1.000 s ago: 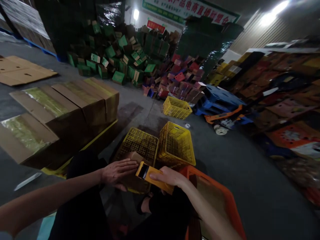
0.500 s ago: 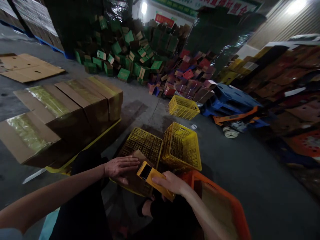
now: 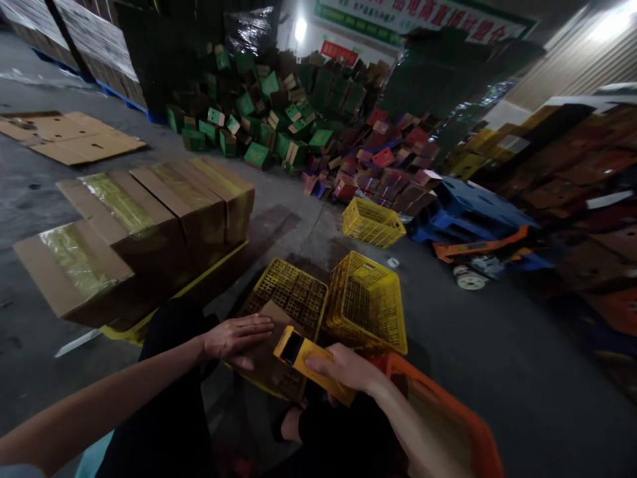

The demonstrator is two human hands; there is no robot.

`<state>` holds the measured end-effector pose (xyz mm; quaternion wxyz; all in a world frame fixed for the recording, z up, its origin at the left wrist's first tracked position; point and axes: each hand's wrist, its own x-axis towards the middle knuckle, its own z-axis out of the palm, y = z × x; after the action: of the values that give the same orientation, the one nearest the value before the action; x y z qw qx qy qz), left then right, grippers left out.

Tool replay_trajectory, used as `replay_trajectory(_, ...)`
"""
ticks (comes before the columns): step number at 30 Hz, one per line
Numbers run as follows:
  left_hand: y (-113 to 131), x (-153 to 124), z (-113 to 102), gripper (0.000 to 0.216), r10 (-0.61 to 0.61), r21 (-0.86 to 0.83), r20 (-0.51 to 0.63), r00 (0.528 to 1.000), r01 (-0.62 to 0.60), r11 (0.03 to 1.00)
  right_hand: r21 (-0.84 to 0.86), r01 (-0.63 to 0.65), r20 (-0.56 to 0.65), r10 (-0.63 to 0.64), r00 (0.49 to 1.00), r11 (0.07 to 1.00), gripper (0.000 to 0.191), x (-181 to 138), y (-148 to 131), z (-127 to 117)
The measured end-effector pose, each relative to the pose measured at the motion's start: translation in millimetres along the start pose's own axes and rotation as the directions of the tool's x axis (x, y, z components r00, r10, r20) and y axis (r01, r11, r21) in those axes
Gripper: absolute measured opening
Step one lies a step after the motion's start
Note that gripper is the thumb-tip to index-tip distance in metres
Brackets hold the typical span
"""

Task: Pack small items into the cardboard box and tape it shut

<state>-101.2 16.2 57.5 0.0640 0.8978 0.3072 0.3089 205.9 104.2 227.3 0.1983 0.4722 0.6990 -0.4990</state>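
My left hand [image 3: 239, 340] rests flat, fingers stretched out, on a brown cardboard piece [image 3: 269, 362]. That cardboard lies on top of an upside-down yellow plastic crate [image 3: 291, 285] between my legs. My right hand [image 3: 346, 367] is wrapped round a long yellow box-shaped object [image 3: 311, 358] with a dark window near its front end; I cannot make out its exact kind. Its front end is over the cardboard's right side, to the right of my left fingertips. Whether it touches the cardboard, I cannot tell.
Taped cartons [image 3: 164, 206] stand at left on a yellow base. Yellow crates [image 3: 368, 302] are stacked at right beside an orange bin [image 3: 458, 405]. Farther off are another yellow crate [image 3: 373, 222], heaped green boxes [image 3: 259, 154], blue pallets [image 3: 472, 199] and an orange pallet jack [image 3: 482, 245].
The view has shifted slightly, so the surroundings appear a little lower and farther right. Both hands keep nearly the same pose, and the yellow object stays in my right hand.
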Motion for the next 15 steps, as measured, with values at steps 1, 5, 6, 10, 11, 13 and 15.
replay_trajectory(1, -0.9, 0.2, -0.9, 0.083, -0.005, -0.002, -0.006, 1.000, 0.005, 1.000, 0.015, -0.020, 0.008, 0.020, 1.000, 1.000, 0.048, -2.0, 3.2, -0.1)
replay_trajectory(5, -3.3, 3.1, -4.1, 0.079, -0.012, -0.015, -0.009, 1.000, 0.012, 1.000, 0.073, -0.034, 0.006, 0.033, 0.999, 0.997, 0.048, -7.3, 18.1, 0.8)
replay_trajectory(6, -3.4, 3.9, -4.9, 0.079, -0.012, -0.015, -0.009, 1.000, 0.011, 1.000, 0.076, -0.022, -0.004, 0.023, 1.000, 0.997, 0.048, -7.1, 20.8, 1.5)
replay_trajectory(10, -0.1, 7.9, -10.2, 0.076, -0.021, 0.015, 0.015, 1.000, 0.020, 1.000, 0.100, 0.014, -0.017, -0.012, 1.000, 0.995, 0.045, -0.5, 26.0, 5.1)
replay_trajectory(11, 1.6, 9.7, -11.9, 0.076, -0.026, 0.023, 0.027, 0.999, 0.025, 0.999, 0.094, 0.022, -0.029, -0.019, 0.999, 0.995, 0.043, 1.6, 26.5, 5.8)
replay_trajectory(13, 5.9, 14.9, -15.5, 0.081, -0.038, 0.038, 0.050, 0.998, 0.036, 0.999, 0.064, 0.031, -0.070, -0.027, 0.997, 0.997, 0.041, 5.0, 27.3, 6.5)
replay_trajectory(15, 10.7, 21.9, -19.0, 0.088, -0.051, 0.054, 0.088, 0.995, 0.047, 0.997, 0.049, 0.018, -0.093, -0.013, 0.996, 0.999, 0.041, 6.9, 28.1, 6.1)
